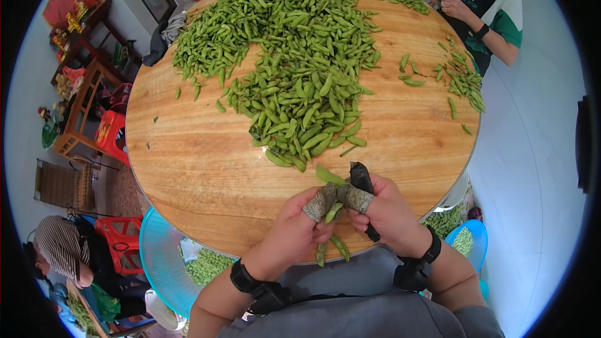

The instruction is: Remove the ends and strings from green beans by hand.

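Note:
My left hand (293, 227) pinches a green soybean pod (328, 176) over the near edge of the round wooden table. My right hand (392, 211) meets it there, its thumb against the same pod. A black tool (360, 179), perhaps a small knife, is gripped in the right palm; its working end cannot be made out. Rough grey wraps (319, 204) cover both thumbs. Below the left fingers show more pods (340, 248); how they are held is partly hidden. Just beyond my hands lies a large heap of soybean pods (300, 103).
The wooden table (197, 169) bears loose pods (462, 84) at its right. Two people sit across it, hands at work. A blue basket (162, 263) with shelled beans (209, 265) stands low left, a blue bowl (474, 239) low right. Red stools (112, 134) and another person are at left.

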A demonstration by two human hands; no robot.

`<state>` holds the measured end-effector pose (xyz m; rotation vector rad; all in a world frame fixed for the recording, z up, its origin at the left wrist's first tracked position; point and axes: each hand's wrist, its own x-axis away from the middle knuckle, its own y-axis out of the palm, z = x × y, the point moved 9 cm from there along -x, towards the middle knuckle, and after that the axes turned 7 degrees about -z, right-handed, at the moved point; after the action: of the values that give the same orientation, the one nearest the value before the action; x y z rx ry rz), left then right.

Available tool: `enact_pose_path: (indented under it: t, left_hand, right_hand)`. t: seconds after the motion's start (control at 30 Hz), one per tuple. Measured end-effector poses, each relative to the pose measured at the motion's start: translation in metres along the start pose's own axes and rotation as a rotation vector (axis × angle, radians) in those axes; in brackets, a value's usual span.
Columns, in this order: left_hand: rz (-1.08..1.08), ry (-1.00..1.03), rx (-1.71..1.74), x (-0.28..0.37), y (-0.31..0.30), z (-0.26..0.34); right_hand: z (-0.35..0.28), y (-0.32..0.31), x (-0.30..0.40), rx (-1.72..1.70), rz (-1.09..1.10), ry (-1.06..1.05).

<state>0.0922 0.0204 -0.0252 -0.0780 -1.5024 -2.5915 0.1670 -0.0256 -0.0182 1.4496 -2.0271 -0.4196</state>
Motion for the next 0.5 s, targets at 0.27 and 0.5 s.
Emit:
enact_pose_path:
  t: [0.27, 0.5]
  left_hand:
    - [0.406, 0.286, -0.887, 0.013, -0.009, 0.046]
    - [0.286, 0.164, -0.923, 0.009, 0.009, 0.030]
  right_hand:
    - [-0.025, -0.002, 0.003, 0.544, 0.088, -0.057]
    - [-0.052, 0.037, 0.033, 1.244, 0.207, -0.729]
